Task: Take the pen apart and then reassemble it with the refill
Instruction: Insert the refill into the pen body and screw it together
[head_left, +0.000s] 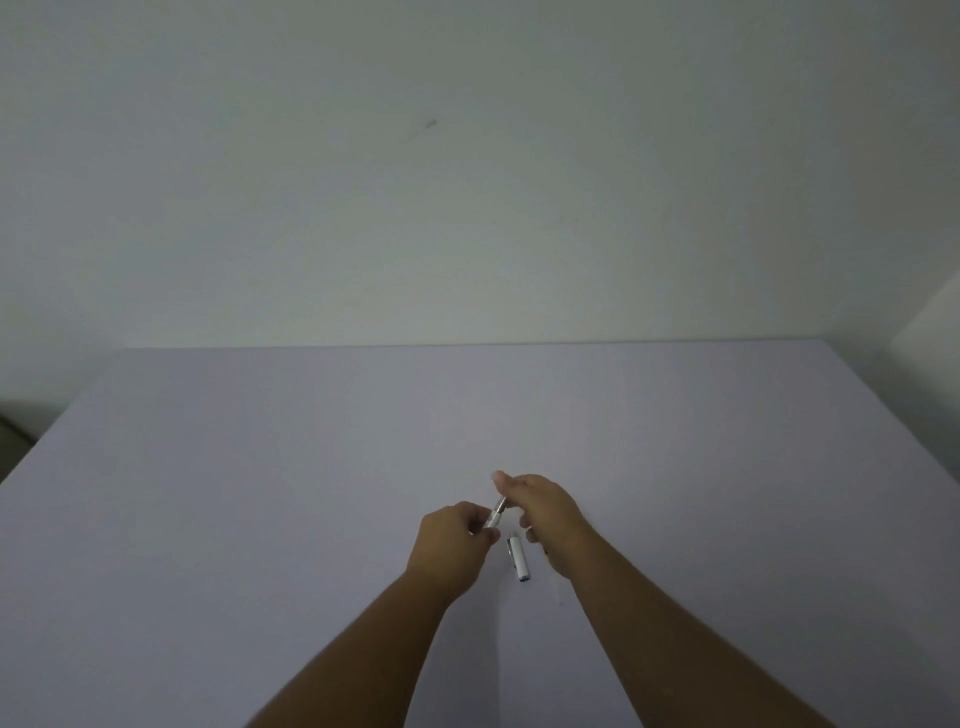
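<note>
A white pen body (494, 514) with a silver end is held slanted above the table between both hands. My left hand (453, 540) grips its lower end. My right hand (545, 512) pinches its upper, silver end with the fingertips. The white pen cap (518, 559) with a clip lies on the table just below and between the hands, apart from them. A thin pale rod, perhaps the refill (555, 582), lies on the table under my right wrist, mostly hidden.
The work surface is a pale lilac table (260, 493) with its far edge against a plain white wall (467, 182). The table's left edge drops off at the far left, where something dark shows.
</note>
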